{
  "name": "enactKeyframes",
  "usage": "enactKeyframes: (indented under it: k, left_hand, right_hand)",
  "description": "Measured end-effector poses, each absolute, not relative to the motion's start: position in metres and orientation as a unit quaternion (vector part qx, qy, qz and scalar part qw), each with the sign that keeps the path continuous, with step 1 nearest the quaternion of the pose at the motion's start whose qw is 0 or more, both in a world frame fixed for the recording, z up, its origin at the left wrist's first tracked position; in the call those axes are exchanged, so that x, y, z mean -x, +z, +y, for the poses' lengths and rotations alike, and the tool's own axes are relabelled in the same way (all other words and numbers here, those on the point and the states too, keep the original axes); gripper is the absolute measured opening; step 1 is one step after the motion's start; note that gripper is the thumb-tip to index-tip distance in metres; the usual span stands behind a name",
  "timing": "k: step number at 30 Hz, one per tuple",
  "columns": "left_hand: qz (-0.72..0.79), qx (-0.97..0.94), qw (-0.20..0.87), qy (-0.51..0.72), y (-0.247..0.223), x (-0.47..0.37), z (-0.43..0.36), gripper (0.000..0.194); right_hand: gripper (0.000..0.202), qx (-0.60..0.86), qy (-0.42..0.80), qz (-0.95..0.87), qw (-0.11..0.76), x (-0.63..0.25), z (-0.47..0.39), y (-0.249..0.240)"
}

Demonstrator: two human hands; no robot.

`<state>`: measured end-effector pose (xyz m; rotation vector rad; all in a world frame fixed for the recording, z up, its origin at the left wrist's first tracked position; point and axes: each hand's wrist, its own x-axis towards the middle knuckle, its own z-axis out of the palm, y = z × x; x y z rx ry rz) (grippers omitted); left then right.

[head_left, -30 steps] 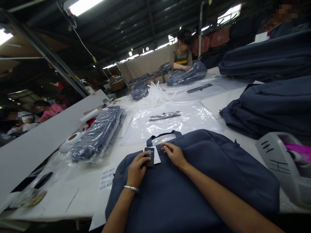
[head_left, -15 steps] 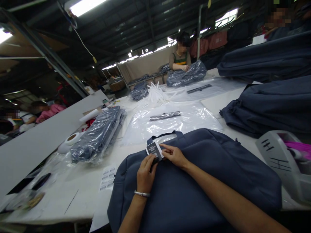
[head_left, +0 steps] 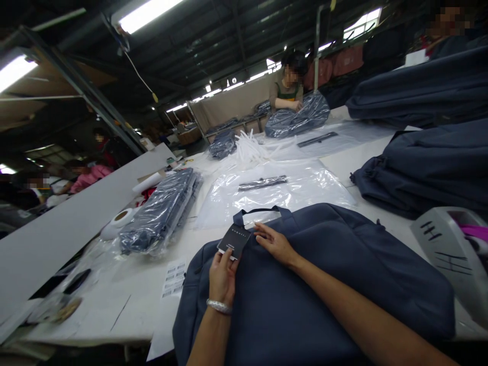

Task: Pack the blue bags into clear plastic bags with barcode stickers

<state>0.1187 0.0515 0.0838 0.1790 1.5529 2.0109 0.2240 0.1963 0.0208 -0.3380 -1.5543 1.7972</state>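
A dark blue bag lies in front of me, with its carry handle at the far edge. Close to that handle, a black hang tag with pale lettering is pinched at its lower edge by my left hand. A silver bangle circles that wrist. Just right of the tag, my right hand hovers over the bag with its fingers apart and nothing in them.
Clear plastic bags are stacked beyond the bag. A plastic-wrapped bag and a barcode label sheet lie left. A grey bin and more blue bags stand right. A co-worker handles a wrapped bag opposite.
The hang tag has been turned and now shows its black face. My right fingers have come off it and opened, while my left hand keeps its hold. The view has shifted slightly.
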Motion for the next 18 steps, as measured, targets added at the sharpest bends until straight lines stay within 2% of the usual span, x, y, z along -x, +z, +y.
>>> enactKeyframes:
  k: [6, 12, 14, 16, 18]
  left_hand:
    - [0.543, 0.021, 0.406, 0.734, 0.071, -0.151, 0.045, 0.012]
    - [0.585, 0.028, 0.428, 0.689, 0.072, -0.154, 0.039, 0.005]
    - [0.616, -0.005, 0.463, 0.637, 0.075, -0.156, 0.034, 0.012]
    - [0.667, -0.09, 0.507, 0.539, 0.082, -0.159, 0.028, 0.028]
    - [0.739, -0.223, 0.451, 0.447, 0.091, -0.16, 0.024, 0.04]
  right_hand:
    - [0.055, 0.138, 0.669, -0.654, 0.325, -0.224, 0.197, 0.02]
    - [0.057, 0.095, 0.706, -0.654, 0.254, -0.227, 0.193, 0.022]
    - [0.057, 0.102, 0.673, -0.687, 0.254, -0.228, 0.192, 0.022]
    - [0.048, 0.119, 0.645, -0.71, 0.256, -0.228, 0.191, 0.021]
    - [0.039, 0.131, 0.642, -0.715, 0.246, -0.226, 0.191, 0.021]
